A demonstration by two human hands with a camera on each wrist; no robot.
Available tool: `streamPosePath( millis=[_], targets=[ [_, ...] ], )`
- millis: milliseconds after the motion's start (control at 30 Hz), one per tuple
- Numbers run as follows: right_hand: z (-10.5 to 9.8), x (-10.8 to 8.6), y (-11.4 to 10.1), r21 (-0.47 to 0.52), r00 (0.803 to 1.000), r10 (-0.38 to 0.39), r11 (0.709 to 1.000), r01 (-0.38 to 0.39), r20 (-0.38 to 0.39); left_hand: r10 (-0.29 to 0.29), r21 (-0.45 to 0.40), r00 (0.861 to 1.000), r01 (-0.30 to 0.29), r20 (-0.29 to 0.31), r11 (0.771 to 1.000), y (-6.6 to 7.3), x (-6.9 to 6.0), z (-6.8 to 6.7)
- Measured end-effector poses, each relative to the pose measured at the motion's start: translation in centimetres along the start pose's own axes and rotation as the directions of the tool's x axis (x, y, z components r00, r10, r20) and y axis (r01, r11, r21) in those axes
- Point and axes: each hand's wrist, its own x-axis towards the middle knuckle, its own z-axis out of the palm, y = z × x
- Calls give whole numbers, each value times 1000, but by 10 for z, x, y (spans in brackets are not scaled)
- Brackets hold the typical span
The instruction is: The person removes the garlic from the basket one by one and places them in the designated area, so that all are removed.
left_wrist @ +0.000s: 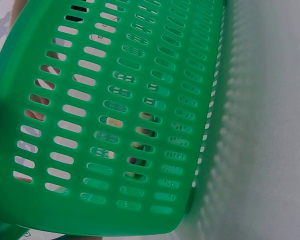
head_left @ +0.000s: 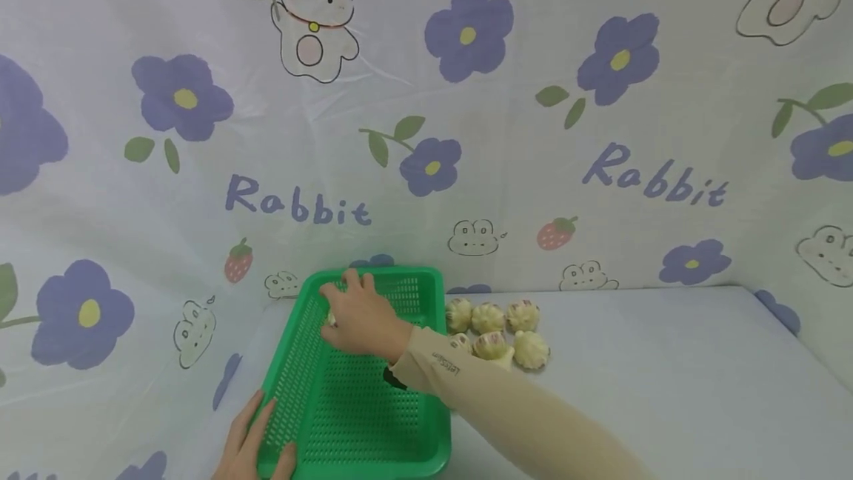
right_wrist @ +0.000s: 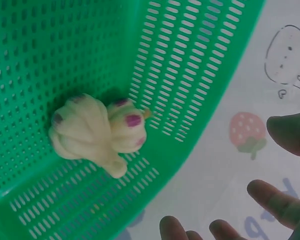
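Note:
A green plastic basket (head_left: 366,428) with slotted walls stands on the table. In its far left corner, the right wrist view shows two garlic bulbs, a larger pale one (right_wrist: 82,127) and a smaller purple-spotted one (right_wrist: 127,125), side by side. My right hand (head_left: 365,315) reaches over that corner, with fingers spread and nothing between them. My left hand (head_left: 246,443) rests on the basket's near left rim, its fingers fairly straight. The left wrist view mostly shows the basket's slotted outer wall (left_wrist: 80,110).
Several more garlic bulbs (head_left: 489,317) lie on the table right of the basket, partly hidden by my right sleeve (head_left: 506,406). Pale table surface (head_left: 666,369) extends to the right. A cloth printed with rabbits and flowers (head_left: 506,139) hangs behind and to the left.

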Motion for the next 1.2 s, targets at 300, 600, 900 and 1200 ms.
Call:
streamPosePath(
  millis=[300,600,900,1200],
  targets=[
    [26,21,5,-9,984,158,987,-158,86,-28,3,999,28,27,1000,4,2,-4],
    [51,27,22,56,976,197,978,-203,96,-47,22,997,46,59,999,6,4,-7],
    [68,19,30,53,969,209,975,-217,136,-65,34,994,63,82,997,9,3,-10],
    [92,28,48,-2,937,295,954,-300,189,-102,52,987,97,123,994,12,4,-15]
  ],
)
